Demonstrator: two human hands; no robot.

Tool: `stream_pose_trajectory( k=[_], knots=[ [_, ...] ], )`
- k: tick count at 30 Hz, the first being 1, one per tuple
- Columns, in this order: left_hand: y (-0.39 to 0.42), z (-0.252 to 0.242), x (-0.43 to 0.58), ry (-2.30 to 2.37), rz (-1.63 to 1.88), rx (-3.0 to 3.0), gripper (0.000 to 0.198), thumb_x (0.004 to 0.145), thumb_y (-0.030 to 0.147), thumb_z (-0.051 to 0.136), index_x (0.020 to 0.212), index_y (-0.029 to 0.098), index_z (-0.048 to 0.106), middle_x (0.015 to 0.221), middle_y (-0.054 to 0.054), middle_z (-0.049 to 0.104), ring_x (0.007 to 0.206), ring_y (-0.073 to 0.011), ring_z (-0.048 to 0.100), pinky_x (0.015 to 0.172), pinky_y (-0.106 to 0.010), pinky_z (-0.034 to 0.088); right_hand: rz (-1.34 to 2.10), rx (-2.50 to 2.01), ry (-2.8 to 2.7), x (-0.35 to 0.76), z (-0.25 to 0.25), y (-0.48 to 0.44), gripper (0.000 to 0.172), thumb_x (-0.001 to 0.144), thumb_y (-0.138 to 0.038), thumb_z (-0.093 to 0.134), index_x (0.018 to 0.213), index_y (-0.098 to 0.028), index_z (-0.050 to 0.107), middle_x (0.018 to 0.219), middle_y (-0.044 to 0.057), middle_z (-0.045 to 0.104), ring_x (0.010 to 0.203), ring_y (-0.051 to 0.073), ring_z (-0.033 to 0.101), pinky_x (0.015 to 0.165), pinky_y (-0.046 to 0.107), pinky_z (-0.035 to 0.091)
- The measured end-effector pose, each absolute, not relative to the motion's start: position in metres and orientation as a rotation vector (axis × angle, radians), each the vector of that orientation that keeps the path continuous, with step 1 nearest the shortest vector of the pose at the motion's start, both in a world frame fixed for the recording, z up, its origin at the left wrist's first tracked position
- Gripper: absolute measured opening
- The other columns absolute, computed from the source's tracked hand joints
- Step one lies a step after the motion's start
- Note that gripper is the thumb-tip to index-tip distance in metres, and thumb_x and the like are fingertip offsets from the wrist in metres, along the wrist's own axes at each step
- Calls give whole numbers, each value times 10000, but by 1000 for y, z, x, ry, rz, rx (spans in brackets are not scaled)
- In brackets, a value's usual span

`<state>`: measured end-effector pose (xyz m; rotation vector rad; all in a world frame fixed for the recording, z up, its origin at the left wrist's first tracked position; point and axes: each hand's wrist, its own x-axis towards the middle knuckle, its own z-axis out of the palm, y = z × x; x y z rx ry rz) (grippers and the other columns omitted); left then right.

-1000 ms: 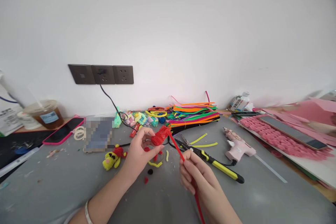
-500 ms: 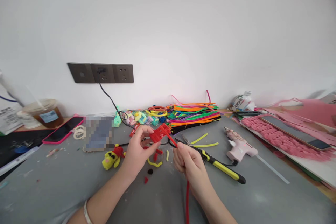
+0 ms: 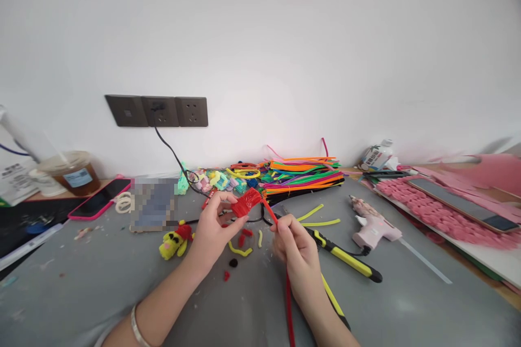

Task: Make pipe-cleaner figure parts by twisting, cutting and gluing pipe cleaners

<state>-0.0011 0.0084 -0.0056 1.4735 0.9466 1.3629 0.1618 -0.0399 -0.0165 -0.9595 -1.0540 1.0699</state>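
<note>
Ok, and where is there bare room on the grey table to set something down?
Front right: between the yellow-black pliers and the translucent stick. Smaller, front centre: between the left forearm and the red strip, in front of the black ball. Crowded: along the wall, with pipe cleaners and pastel pieces.

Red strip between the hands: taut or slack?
Taut, it seems: the red strip runs straight from the red bundle to the right hand.

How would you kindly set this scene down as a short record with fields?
Left hand: holds a red wound piece
Right hand: grips the red strip running from that piece
Beside left forearm: yellow figure
Right side: yellow-and-black tool handle; pink glue gun
Back: colourful strips
Wall: dark socket panel
</note>
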Motion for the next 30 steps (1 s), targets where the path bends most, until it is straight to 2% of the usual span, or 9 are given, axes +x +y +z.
stream_pose_trajectory(
  k=[2, 4, 7, 11, 15, 18, 25, 30],
  knots=[
    [8, -4, -1, 946, 1352, 1480, 280, 742, 254, 733, 893, 218, 500, 946, -15, 559, 882, -200, 662, 744, -337, 594, 1047, -1001, -1080, 162, -18, -41, 381, 894, -563, 571, 800, -194, 580, 501, -109, 233, 441, 74, 183, 439, 238, 146],
    [7, -3, -1, 942, 1338, 1495, 273, 749, 249, 728, 885, 218, 494, 920, -9, 556, 869, -190, 652, 729, -320, 589, 1058, -1018, -1107, 162, -17, -42, 359, 906, -544, 563, 899, -188, 607, 500, -99, 303, 429, 77, 220, 437, 241, 161],
    [7, -3, -2, 944, 1338, 1522, 272, 755, 238, 727, 895, 221, 495, 926, -7, 552, 867, -174, 636, 741, -303, 582, 1112, -1002, -1088, 161, -13, -42, 355, 889, -547, 577, 865, -193, 596, 547, -77, 384, 427, 71, 255, 434, 235, 175],
    [6, -5, -1, 942, 1344, 1547, 283, 741, 210, 731, 902, 221, 498, 950, -8, 551, 853, -162, 629, 735, -290, 578, 1150, -963, -1006, 161, -14, -39, 377, 859, -544, 617, 723, -206, 521, 535, -103, 244, 460, 71, 181, 458, 229, 151],
    [5, -4, 0, 926, 1312, 1583, 253, 761, 197, 714, 888, 221, 496, 907, -1, 548, 856, -162, 616, 742, -292, 574, 1126, -992, -1046, 163, -20, -37, 355, 899, -543, 573, 789, -207, 551, 516, -113, 201, 459, 78, 141, 457, 246, 114],
    [4, -3, 0, 916, 1310, 1588, 248, 768, 197, 707, 892, 222, 493, 907, -1, 546, 858, -165, 613, 745, -296, 572, 1048, -1044, -1126, 162, -20, -39, 352, 906, -544, 562, 881, -194, 597, 538, -96, 263, 473, 88, 196, 459, 248, 141],
    [2, -3, 1, 906, 1318, 1634, 253, 749, 169, 692, 862, 222, 472, 935, -14, 512, 877, -166, 579, 738, -273, 559, 876, -1099, -1270, 159, -20, -43, 334, 911, -470, 579, 726, -196, 533, 604, -49, 406, 524, 102, 313, 493, 246, 243],
    [-1, 1, 2, 890, 1275, 1713, 272, 736, 131, 684, 843, 225, 453, 952, -12, 481, 867, -151, 548, 730, -248, 543, 743, -1114, -1333, 159, -20, -44, 276, 914, -388, 587, 715, -196, 577, 611, -25, 483, 545, 120, 375, 518, 256, 286]
  ],
)
